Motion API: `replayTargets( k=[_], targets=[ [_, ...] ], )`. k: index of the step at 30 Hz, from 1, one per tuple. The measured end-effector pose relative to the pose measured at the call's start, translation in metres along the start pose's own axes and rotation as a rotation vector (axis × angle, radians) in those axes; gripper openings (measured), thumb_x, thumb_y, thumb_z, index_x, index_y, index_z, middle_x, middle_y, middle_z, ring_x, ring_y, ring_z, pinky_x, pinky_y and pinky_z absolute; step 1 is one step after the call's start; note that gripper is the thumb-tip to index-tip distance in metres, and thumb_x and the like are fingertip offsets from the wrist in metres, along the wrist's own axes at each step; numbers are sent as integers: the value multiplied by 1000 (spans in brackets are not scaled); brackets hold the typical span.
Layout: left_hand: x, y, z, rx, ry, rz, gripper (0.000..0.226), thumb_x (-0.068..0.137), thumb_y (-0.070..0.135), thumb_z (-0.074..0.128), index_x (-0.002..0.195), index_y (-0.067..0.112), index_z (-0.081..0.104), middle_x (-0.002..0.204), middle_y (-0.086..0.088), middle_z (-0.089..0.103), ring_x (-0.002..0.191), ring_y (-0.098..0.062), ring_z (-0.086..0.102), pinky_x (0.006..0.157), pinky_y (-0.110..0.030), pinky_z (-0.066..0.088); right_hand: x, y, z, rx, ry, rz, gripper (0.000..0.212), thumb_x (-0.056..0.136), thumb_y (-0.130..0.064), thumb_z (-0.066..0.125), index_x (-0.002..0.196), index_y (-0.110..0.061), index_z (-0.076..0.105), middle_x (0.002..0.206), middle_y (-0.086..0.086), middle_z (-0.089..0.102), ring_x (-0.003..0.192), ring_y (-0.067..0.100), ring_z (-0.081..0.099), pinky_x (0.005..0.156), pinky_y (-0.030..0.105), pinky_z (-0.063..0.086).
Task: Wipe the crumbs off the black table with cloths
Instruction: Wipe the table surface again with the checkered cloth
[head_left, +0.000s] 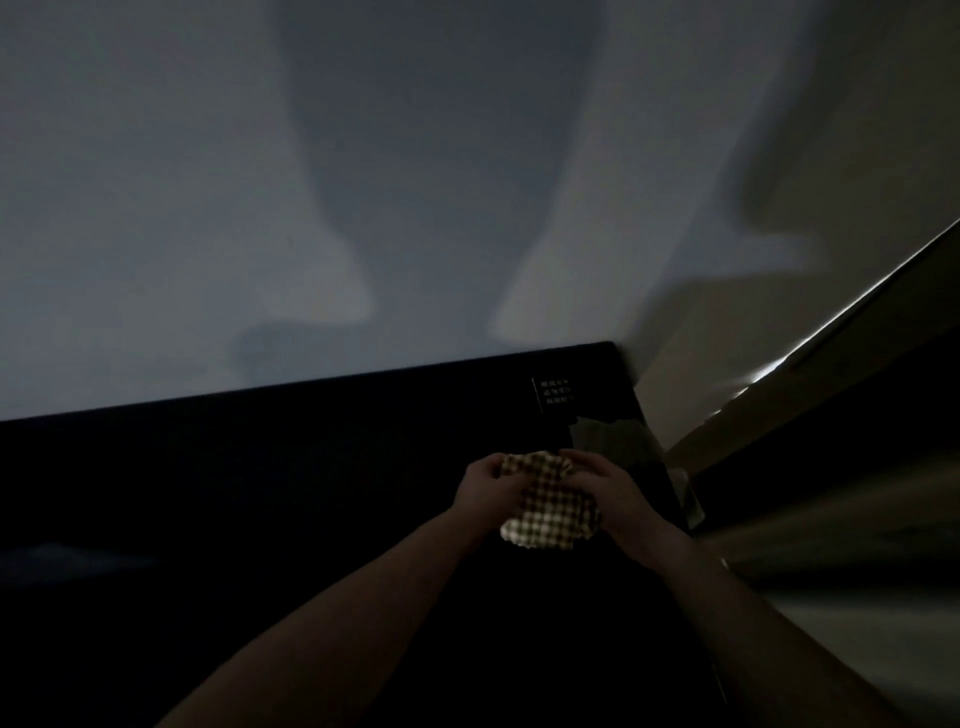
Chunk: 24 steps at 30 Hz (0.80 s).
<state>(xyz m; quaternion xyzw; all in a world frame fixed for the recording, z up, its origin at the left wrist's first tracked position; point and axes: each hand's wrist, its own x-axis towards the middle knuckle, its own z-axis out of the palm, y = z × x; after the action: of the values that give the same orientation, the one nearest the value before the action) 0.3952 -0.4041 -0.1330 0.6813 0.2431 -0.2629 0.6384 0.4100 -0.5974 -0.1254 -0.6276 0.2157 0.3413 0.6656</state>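
- head view: the scene is very dim, and the black bench (260, 493) fills the lower half as a flat, matte, dark slab with a straight far edge running against a pale, smooth wall (156, 208).
- a checked cloth (550, 506), woven in small light and dark squares, sits bunched and crumpled just over the bench near its far right corner; whether it touches the surface cannot be told.
- the left hand (485, 480) curls its fingers round the cloth's left upper edge, so this grip is grasping the cloth.
- the right hand (610, 488) closes over the cloth's right side, fingers bent round the fabric, so this grip is grasping the cloth too.
- the two hands sit close together with the soft folds gathered between them, and a ragged lower edge of cloth hangs below the palms.
- both bare forearms reach in from the bottom edge.
- at the bench's far right corner lies a dark flat card (555, 394) with rows of small pale marks, too small to read.
- just beside the right hand a greyish, irregular patch (608, 439) shows on the bench; its material cannot be told.
- crumbs cannot be made out in this light.
- soft shadows (415, 156) fall across the wall.
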Motion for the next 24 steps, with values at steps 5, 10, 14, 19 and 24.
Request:
replayTargets(
  k=[5,10,14,19,24],
  targets=[
    [38,13,18,70,9,-76,24,95,29,63,116,18,63,96,6,65,86,-9,64,73,-23,53,42,-4,-26,-181,61,-21,30,97,-8,66,124,-19,62,131,7,61,114,23,60,90,37,53],
    [81,42,28,238,56,-56,44,90,26,61,132,13,57,116,-3,66,106,-21,66,93,-33,55,82,-37,-41,-308,200,-130,37,97,-7,64,133,-8,62,124,7,63,113,23,59,97,36,49],
    [117,85,35,321,174,135,49,84,27,66,130,14,56,120,-6,68,110,-25,66,94,-36,55,124,-82,-54,-422,326,-338,41,88,3,66,129,-5,66,124,13,69,114,27,64,91,33,50],
    [152,105,39,713,81,299,77,86,29,67,153,13,31,149,-11,45,134,-30,49,109,-41,46,170,-105,-81,-694,375,-460,61,88,-8,68,147,-9,50,143,12,57,133,30,54,111,41,44],
    [152,74,42,1265,-184,243,72,83,21,64,150,17,36,155,-12,27,136,-39,42,108,-47,46,179,-43,-85,-1134,226,-440,55,97,-22,59,149,-10,46,158,14,37,144,37,37,118,42,35]
  ],
)
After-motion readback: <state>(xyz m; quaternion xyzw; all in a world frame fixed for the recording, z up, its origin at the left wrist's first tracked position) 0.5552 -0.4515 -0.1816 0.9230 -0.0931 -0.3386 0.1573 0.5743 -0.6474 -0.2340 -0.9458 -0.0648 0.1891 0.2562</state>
